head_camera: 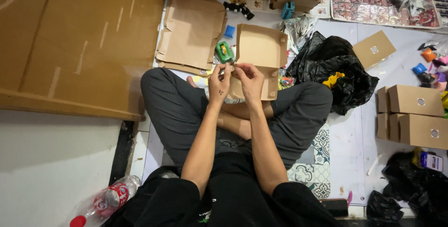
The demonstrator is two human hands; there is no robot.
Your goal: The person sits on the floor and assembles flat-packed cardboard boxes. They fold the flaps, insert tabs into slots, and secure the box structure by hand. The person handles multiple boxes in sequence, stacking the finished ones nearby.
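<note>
Kraft cardboard box [255, 61], half-folded, held up over crossed legs, lid flap tilted away toward the top of the view, probably so the front edge faces the eyes. Fingers [223, 70] of the left hand [218, 84] pinched together at the box's near-left corner, seemingly on a small tab or sticker, too small to tell which. Fingers [242, 71] of the right hand [249, 82] pinched on that same spot from the other side, thumb and forefinger closed, rest of the hand curled against the box's front wall to steady it. Hands almost touching, forearms drawn in close, likely for fine work at one point.

Just beyond the left fingertips, a green tape dispenser [224, 52] on the floor, within easy reach. Beside it, a stack of flat unfolded box blanks [191, 33] lying near the big cardboard sheet [74, 45] along the left edge of the floor. Black plastic bag [333, 70] with a yellow toy [332, 79] just off the right knee. Finished closed boxes [413, 115], each with a round sticker, stacked near the right edge. Plastic bottle [105, 203] with a red cap at the bottom-left corner.
</note>
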